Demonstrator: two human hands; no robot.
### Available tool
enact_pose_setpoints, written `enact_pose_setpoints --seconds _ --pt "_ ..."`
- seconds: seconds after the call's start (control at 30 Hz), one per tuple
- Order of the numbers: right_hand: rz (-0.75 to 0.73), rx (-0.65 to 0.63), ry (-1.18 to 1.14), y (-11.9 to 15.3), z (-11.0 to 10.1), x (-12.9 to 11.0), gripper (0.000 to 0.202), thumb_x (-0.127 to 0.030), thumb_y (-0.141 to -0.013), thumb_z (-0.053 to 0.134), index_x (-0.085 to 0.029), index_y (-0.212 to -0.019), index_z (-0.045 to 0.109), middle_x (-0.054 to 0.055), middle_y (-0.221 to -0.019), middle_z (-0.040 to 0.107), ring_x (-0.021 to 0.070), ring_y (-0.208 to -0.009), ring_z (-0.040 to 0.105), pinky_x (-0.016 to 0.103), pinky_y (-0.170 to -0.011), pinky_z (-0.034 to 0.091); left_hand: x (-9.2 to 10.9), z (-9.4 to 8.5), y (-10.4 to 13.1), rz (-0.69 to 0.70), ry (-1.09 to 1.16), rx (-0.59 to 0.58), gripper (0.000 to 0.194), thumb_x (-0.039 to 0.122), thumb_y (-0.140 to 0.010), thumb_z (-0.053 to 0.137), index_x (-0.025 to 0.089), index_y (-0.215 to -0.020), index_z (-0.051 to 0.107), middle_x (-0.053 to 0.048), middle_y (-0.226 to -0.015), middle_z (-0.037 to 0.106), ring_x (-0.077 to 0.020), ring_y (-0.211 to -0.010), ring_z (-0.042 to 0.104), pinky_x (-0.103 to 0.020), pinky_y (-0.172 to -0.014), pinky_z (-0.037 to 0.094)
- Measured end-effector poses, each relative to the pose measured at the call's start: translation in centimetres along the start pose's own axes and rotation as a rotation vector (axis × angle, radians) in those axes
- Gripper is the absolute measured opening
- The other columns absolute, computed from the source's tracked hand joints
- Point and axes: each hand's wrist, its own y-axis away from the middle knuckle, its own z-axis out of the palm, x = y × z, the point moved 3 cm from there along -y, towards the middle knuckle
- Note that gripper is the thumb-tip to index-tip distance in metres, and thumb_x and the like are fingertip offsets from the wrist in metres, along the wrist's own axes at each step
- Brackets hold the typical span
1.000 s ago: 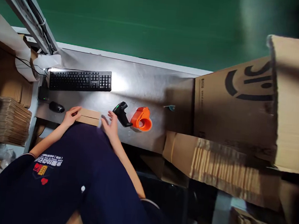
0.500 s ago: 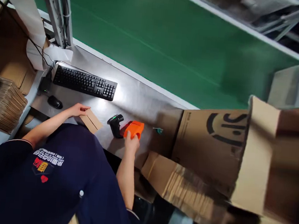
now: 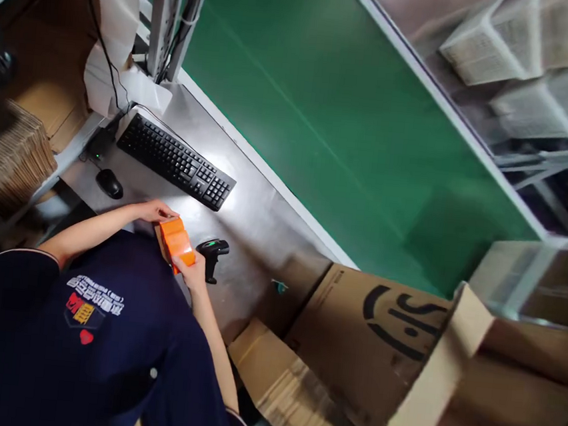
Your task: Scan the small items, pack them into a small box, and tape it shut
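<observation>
My left hand [image 3: 158, 211] is closed on the far end of a small cardboard box [image 3: 160, 241], close in front of my body. Over that box lies an orange tape dispenser [image 3: 176, 236], which covers most of it. My right hand [image 3: 194, 272] grips the dispenser at its near end, thumb on top. Just right of this hand a black barcode scanner [image 3: 214, 250] with a green light stands on the metal table. Whether tape is touching the carton is hidden.
A black keyboard [image 3: 176, 160] and mouse [image 3: 109, 183] are on the metal table [image 3: 256, 237]. A large open carton [image 3: 367, 341] and folded cardboard [image 3: 278, 373] stand at right. Stacked flat cartons [image 3: 11, 153] are at left. A green surface [image 3: 315, 102] runs behind the table.
My right hand has brought the orange tape dispenser leftward from beside the scanner onto the small box. My left hand still holds the box. The camera view has turned.
</observation>
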Motion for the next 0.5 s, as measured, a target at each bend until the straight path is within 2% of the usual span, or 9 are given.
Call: enact_pose_setpoints --seconds 0.1,0.17,0.23,0.37,0.5 --pt "-0.039 -0.037 0.026 0.8 -0.6 1.0 0.049 -0.067 -0.065 0.086 -0.021 -0.072 0.07 0.002 -0.064 0.066 0.0168 -0.055 0.052 0.033 -0.055 0.051 0.4 0.0 0.9 -0.107 -0.022 0.127 0.047 0.056 -0.095 0.067 0.015 -0.108 0.085 -0.013 -0.112 0.082 -0.0261 -0.106 0.072 -0.04 -0.1 0.057" --pt "-0.061 -0.034 0.033 1.3 -0.9 1.5 0.05 -0.069 -0.064 0.085 -0.023 -0.069 0.068 0.002 -0.062 0.066 0.0171 -0.054 0.052 0.034 -0.055 0.051 1.4 0.1 1.8 -0.089 -0.128 0.175 0.047 0.055 -0.101 0.058 0.017 -0.102 0.085 -0.013 -0.121 0.08 -0.0266 -0.115 0.07 -0.042 -0.108 0.054" --pt "-0.076 -0.026 0.034 1.5 -1.0 1.8 0.05 -0.07 -0.065 0.084 -0.023 -0.068 0.067 0.002 -0.062 0.066 0.0177 -0.055 0.053 0.035 -0.057 0.052 2.9 0.5 2.8 -0.02 -0.299 0.161 0.046 0.055 -0.1 0.059 0.018 -0.092 0.085 -0.013 -0.126 0.077 -0.0265 -0.117 0.069 -0.041 -0.112 0.052" --pt "-0.073 -0.019 0.028 1.4 -0.8 1.9 0.047 -0.066 -0.066 0.084 -0.022 -0.076 0.072 0.003 -0.07 0.071 0.0194 -0.06 0.059 0.037 -0.062 0.056 5.6 1.5 4.1 0.142 -0.585 0.1 0.043 0.052 -0.103 0.056 0.019 -0.09 0.081 -0.011 -0.121 0.074 -0.0238 -0.109 0.071 -0.038 -0.102 0.055" --pt "-0.035 -0.019 0.046 1.4 -0.7 1.1 0.043 -0.061 -0.068 0.084 -0.021 -0.078 0.074 0.003 -0.07 0.072 0.0187 -0.06 0.059 0.035 -0.061 0.055 6.1 1.1 4.1 0.304 -0.764 0.095 0.031 0.036 -0.105 0.055 0.019 -0.093 0.078 -0.01 -0.118 0.074 -0.021 -0.104 0.071 -0.035 -0.094 0.055"
